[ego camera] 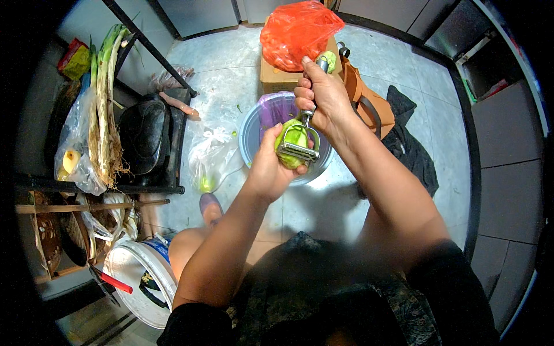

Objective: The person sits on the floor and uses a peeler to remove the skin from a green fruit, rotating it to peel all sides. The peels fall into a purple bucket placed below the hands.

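Note:
My left hand (272, 166) holds a green, partly peeled vegetable (291, 161) over a blue-grey round basin (246, 149). In my right hand (322, 93) is the handle of a metal Y-shaped peeler (298, 151), its blade end lying across the vegetable's near side. Whether the blade touches the skin I cannot tell. A purple plastic bag (277, 108) hangs inside the basin's far side. Just beyond my right hand, a pale green vegetable piece (330, 60) rests on a cardboard box (277, 77), beside a red plastic bag (298, 36).
A knotted clear plastic bag (214, 151) lies on the floor left of the basin. Right of the box are an orange bag (372, 108) and black cloth (409, 147). Leeks (103, 108) lie on a black rack (151, 52) at left, above a white bucket (138, 281).

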`<move>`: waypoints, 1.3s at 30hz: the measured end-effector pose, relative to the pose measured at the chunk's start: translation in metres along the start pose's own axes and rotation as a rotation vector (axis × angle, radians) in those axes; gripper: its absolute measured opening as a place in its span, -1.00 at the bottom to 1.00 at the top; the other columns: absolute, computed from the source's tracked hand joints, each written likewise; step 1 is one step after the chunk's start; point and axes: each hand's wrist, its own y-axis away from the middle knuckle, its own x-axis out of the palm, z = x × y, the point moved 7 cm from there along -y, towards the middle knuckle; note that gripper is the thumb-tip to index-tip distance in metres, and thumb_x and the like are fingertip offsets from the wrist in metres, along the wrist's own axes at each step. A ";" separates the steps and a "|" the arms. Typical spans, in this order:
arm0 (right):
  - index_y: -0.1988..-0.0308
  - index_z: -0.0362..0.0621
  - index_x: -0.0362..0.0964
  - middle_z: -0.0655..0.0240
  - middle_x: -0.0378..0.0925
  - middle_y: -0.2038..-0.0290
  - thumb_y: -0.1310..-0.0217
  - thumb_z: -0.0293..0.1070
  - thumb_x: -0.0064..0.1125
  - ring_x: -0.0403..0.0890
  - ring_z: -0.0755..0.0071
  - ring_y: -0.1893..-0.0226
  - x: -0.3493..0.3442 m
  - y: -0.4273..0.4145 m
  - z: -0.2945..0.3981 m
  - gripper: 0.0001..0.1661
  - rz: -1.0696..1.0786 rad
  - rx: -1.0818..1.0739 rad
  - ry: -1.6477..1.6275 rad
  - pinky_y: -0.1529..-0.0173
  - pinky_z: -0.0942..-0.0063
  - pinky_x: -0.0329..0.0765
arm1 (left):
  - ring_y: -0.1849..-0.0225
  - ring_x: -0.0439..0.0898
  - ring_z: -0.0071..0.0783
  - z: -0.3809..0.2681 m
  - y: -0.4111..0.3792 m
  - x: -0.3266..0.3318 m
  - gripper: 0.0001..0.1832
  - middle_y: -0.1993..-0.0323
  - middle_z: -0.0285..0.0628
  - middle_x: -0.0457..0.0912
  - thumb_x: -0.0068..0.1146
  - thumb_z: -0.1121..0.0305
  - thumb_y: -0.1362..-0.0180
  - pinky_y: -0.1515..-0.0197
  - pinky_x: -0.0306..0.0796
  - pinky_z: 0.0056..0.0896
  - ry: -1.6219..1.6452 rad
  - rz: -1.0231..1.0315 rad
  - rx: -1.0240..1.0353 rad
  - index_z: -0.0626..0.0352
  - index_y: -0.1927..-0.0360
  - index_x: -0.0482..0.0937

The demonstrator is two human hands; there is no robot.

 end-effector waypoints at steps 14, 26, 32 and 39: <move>0.47 -0.09 0.10 0.49 0.13 0.66 -0.18 -0.23 -0.03 0.08 0.75 0.78 -0.015 -0.017 0.031 -0.73 -0.043 -0.061 -0.119 0.82 0.78 0.04 | 0.46 0.48 -0.37 -0.009 0.009 0.013 -0.71 0.39 -0.11 0.50 -0.40 0.10 -0.18 0.56 0.29 -0.48 -0.153 0.061 0.048 0.04 0.22 0.26; 0.46 -0.11 0.09 0.48 0.12 0.65 -0.20 -0.23 -0.05 0.09 0.70 0.75 -0.042 -0.028 0.061 -0.72 -0.090 -0.260 -0.099 0.76 0.73 0.06 | 0.40 0.48 -0.40 -0.012 0.017 0.001 -0.57 0.33 -0.16 0.52 -0.43 0.06 -0.18 0.41 0.32 -0.40 -0.075 -0.003 0.009 0.14 0.15 0.38; 0.44 -0.09 0.09 0.50 0.12 0.65 -0.21 -0.22 -0.07 0.09 0.73 0.76 -0.017 -0.016 0.020 -0.73 -0.006 -0.053 -0.118 0.76 0.75 0.05 | 0.27 0.48 -0.33 -0.010 0.008 -0.007 -0.57 0.21 -0.08 0.50 -0.45 0.11 -0.24 0.33 0.39 -0.36 -0.031 -0.022 0.058 0.19 0.07 0.35; 0.42 -0.07 0.12 0.49 0.14 0.65 -0.19 -0.24 -0.03 0.08 0.74 0.77 -0.003 0.000 -0.006 -0.76 -0.024 0.024 -0.055 0.78 0.75 0.04 | 0.33 0.48 -0.43 -0.002 0.006 -0.008 -0.58 0.29 -0.18 0.51 -0.39 0.04 -0.23 0.43 0.38 -0.43 -0.053 -0.026 0.055 0.13 0.12 0.37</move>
